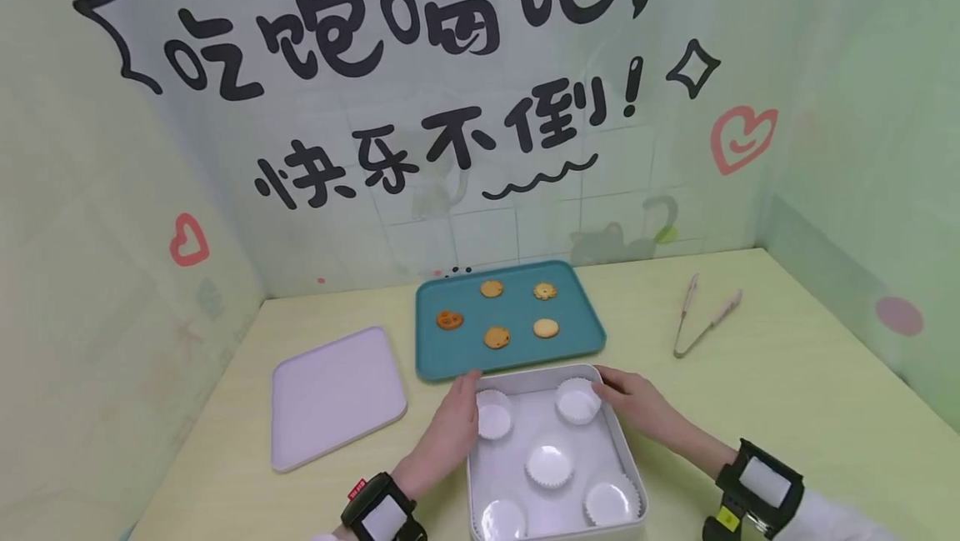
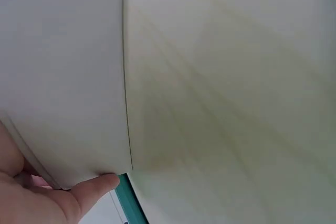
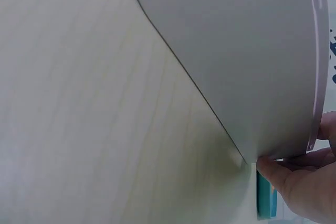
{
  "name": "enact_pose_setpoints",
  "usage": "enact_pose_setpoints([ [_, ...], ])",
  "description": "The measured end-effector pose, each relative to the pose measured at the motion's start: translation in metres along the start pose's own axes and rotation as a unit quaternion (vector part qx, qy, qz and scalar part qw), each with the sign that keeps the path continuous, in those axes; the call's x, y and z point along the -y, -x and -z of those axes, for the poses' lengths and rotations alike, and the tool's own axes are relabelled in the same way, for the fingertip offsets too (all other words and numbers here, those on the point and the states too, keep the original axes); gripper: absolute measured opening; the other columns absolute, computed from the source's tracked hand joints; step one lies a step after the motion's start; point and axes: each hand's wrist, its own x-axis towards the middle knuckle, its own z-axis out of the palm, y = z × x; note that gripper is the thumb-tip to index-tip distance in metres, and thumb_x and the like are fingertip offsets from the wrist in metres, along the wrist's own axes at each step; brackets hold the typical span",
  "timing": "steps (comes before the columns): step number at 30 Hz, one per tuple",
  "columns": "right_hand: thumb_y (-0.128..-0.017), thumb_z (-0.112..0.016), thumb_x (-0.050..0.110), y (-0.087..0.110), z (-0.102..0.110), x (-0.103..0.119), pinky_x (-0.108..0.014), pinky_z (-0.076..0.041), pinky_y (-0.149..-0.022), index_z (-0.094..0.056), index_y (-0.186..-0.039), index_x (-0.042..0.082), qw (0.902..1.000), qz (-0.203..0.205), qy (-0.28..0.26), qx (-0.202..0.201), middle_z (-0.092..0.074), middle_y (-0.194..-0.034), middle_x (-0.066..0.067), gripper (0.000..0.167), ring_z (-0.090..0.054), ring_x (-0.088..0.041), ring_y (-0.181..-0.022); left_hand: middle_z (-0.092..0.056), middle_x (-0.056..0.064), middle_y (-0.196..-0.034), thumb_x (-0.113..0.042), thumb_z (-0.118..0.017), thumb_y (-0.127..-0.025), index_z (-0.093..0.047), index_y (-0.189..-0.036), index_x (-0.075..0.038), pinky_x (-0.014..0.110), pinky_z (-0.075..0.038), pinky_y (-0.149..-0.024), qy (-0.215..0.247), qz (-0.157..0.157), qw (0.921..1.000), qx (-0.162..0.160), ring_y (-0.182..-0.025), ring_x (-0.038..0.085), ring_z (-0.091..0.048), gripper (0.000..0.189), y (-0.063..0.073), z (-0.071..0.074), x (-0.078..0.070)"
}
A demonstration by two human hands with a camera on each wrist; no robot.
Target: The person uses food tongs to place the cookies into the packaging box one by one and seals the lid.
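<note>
Far: teal tray (image 1: 517,308), 5 biscuits (image 1: 497,338) on it | left: lilac tray (image 1: 337,399) on table (image 1: 210,458) | far right: 1 pair of tongs (image 1: 726,309), spread | far wall (image 1: 322,249): black lettering (image 1: 450,117)

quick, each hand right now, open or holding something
Left hand: holding the white box at its far left corner.
Right hand: holding the white box at its far right corner.

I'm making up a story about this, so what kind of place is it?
Maybe a pretend bakery or snack corner. Cookies lie on a blue tray, a white box holds little cups, and the wall has big, playful writing.
</note>
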Motion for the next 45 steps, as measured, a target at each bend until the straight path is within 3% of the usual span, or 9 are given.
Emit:
enact_pose_setpoints([
  [8,-0.094,-0.049,0.022,-0.002,0.008,0.009,-0.046,-0.039,-0.09,-0.049,-0.122,-0.012,0.9995,-0.022,0.022,0.002,-0.052,-0.117,-0.024,0.044,-0.045,-0.037,-0.111,-0.043,0.028,-0.117,0.0,-0.042,-0.092,-0.037,-0.122,0.015,0.045,-0.039,-0.089,0.013,0.037,0.9992,-0.008,-0.11,0.038,-0.044,0.034,-0.002,-0.001,-0.001],
  [13,-0.094,-0.047,0.03,-0.015,0.045,0.007,-0.051,-0.038,-0.088,-0.04,-0.123,-0.018,0.9931,-0.055,0.098,-0.034,-0.043,-0.121,-0.034,0.057,-0.042,-0.046,-0.109,-0.042,0.03,-0.119,-0.008,-0.049,-0.091,-0.033,-0.125,0.017,0.046,-0.037,-0.091,0.015,0.074,0.997,-0.015,-0.113,0.038,-0.041,0.046,0.008,0.003,-0.008],
  [17,-0.094,-0.048,0.028,-0.031,0.082,-0.012,-0.057,-0.035,-0.085,-0.038,-0.114,-0.027,0.9721,-0.09,0.208,-0.062,-0.039,-0.111,-0.045,0.059,-0.039,-0.054,-0.103,-0.044,0.029,-0.112,-0.009,-0.05,-0.09,-0.032,-0.124,0.018,0.047,-0.037,-0.089,0.031,0.086,0.9956,-0.024,-0.11,0.039,-0.043,0.047,0.021,0.006,-0.014],
  [20,-0.092,-0.049,0.03,-0.04,0.101,-0.029,-0.06,-0.035,-0.079,-0.039,-0.102,-0.029,0.9526,-0.15,0.256,-0.069,-0.037,-0.1,-0.048,0.061,-0.037,-0.058,-0.096,-0.04,0.031,-0.115,-0.007,-0.049,-0.09,-0.029,-0.126,0.019,0.048,-0.036,-0.091,0.058,0.096,0.9934,-0.024,-0.112,0.041,-0.04,0.048,0.031,0.006,-0.019],
  [25,-0.092,-0.046,0.036,-0.053,0.111,-0.051,-0.056,-0.041,-0.068,-0.024,-0.111,-0.034,0.9301,-0.252,0.255,-0.08,-0.027,-0.104,-0.051,0.076,-0.033,-0.06,-0.096,-0.036,0.035,-0.121,-0.002,-0.046,-0.09,-0.024,-0.129,0.02,0.051,-0.032,-0.093,0.079,0.116,0.9897,-0.026,-0.116,0.043,-0.035,0.05,0.039,0.001,-0.023],
  [29,-0.092,-0.044,0.037,-0.06,0.113,-0.06,-0.054,-0.042,-0.065,-0.012,-0.111,-0.039,0.9183,-0.277,0.265,-0.098,-0.027,-0.098,-0.049,0.085,-0.033,-0.057,-0.093,-0.037,0.035,-0.12,0.001,-0.041,-0.09,-0.024,-0.129,0.02,0.05,-0.034,-0.091,0.066,0.13,0.989,-0.024,-0.114,0.043,-0.037,0.046,0.039,0.0,-0.026],
  [32,-0.092,-0.043,0.039,-0.063,0.114,-0.066,-0.054,-0.041,-0.067,-0.017,-0.106,-0.041,0.9115,-0.29,0.272,-0.106,-0.028,-0.091,-0.046,0.085,-0.032,-0.055,-0.091,-0.037,0.036,-0.117,0.005,-0.037,-0.089,-0.023,-0.128,0.022,0.049,-0.038,-0.089,0.045,0.122,0.9912,-0.024,-0.111,0.043,-0.04,0.044,0.039,-0.001,-0.03],
  [39,-0.092,-0.042,0.035,-0.065,0.12,-0.071,-0.048,-0.035,-0.066,-0.051,-0.092,-0.025,0.9096,-0.292,0.286,-0.073,-0.033,-0.086,-0.042,0.061,-0.034,-0.047,-0.083,-0.037,0.036,-0.115,0.007,-0.035,-0.088,-0.022,-0.127,0.022,0.048,-0.04,-0.086,0.019,0.125,0.9915,-0.032,-0.109,0.043,-0.042,0.044,0.039,-0.002,-0.034],
  [45,-0.091,-0.047,0.026,-0.06,0.124,-0.071,-0.044,-0.043,-0.055,-0.054,-0.078,-0.018,0.9227,-0.253,0.284,-0.064,-0.046,-0.076,-0.034,0.047,-0.045,-0.044,-0.076,-0.039,0.033,-0.112,0.008,-0.038,-0.086,-0.024,-0.126,0.022,0.044,-0.045,-0.079,-0.001,0.112,0.9926,-0.046,-0.101,0.041,-0.048,0.045,0.04,-0.004,-0.034],
])
